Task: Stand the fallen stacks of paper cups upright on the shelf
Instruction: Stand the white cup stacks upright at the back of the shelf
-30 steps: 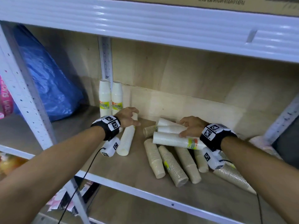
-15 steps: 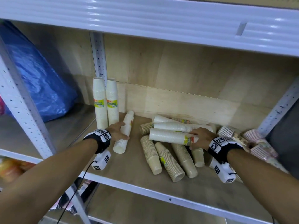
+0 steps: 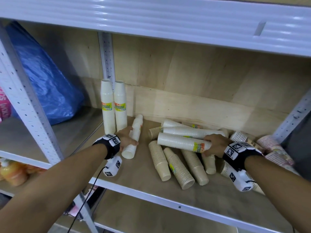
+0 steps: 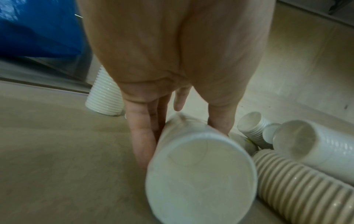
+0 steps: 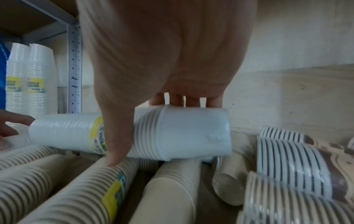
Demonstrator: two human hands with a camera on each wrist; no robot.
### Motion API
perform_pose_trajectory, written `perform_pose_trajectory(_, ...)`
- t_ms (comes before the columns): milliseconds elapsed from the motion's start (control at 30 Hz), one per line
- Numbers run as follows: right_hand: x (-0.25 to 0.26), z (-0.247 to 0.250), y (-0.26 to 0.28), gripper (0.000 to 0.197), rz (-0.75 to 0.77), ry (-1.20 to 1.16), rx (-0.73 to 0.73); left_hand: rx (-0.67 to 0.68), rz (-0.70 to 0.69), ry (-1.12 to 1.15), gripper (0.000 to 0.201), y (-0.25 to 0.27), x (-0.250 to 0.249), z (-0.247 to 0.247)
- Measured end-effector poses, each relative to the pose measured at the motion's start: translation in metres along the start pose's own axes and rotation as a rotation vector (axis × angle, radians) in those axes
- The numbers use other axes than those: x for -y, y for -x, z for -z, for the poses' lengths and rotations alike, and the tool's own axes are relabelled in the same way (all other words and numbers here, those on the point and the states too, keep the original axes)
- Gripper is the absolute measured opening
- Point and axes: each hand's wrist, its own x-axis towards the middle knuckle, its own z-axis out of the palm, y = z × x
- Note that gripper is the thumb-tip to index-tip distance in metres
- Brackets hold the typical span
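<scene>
Two white cup stacks (image 3: pixel 113 105) stand upright at the shelf's back left. Beside them a white stack (image 3: pixel 133 137) (image 4: pixel 199 171) lies on the board; my left hand (image 3: pixel 128 137) (image 4: pixel 172 121) grips it around its middle, fingers on one side and thumb on the other. My right hand (image 3: pixel 212 145) (image 5: pixel 153 109) holds the near end of another fallen white stack (image 3: pixel 181 142) (image 5: pixel 134 133) that lies across a heap of beige stacks (image 3: pixel 178 167); thumb in front, fingers behind it. More white stacks (image 3: pixel 190 132) lie behind.
Striped patterned cup stacks (image 3: pixel 272 148) (image 5: pixel 291 163) lie heaped at the right by the white upright post (image 3: pixel 292 115). A blue plastic bag (image 3: pixel 45 84) fills the left bay. The upper shelf's white edge (image 3: pixel 151 19) runs overhead; the front rail (image 3: pixel 151 197) is below.
My left hand came down from the upright stacks onto the lying white stack and took hold of it. My right hand slid to the near end of its stack and closed round it.
</scene>
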Motion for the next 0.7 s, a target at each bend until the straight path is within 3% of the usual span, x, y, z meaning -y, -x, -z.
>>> perform_pose_trajectory(300, 0.027, 0.046, 0.01, 0.065, 0.075, -0.053, -0.02, 0.004, -0.005, 0.12, 0.09, 0.004, -0.01, -0.001)
perform_pose_trajectory(500, 0.051, 0.089, 0.017, 0.06, 0.153, -0.05, -0.052, -0.019, -0.084, 0.174, 0.082, 0.016, -0.033, 0.012)
perform_pose_trajectory(700, 0.092, 0.132, 0.018, 0.049, 0.259, -0.162, -0.139, -0.107, -0.181, 0.237, 0.099, 0.03, -0.049, 0.034)
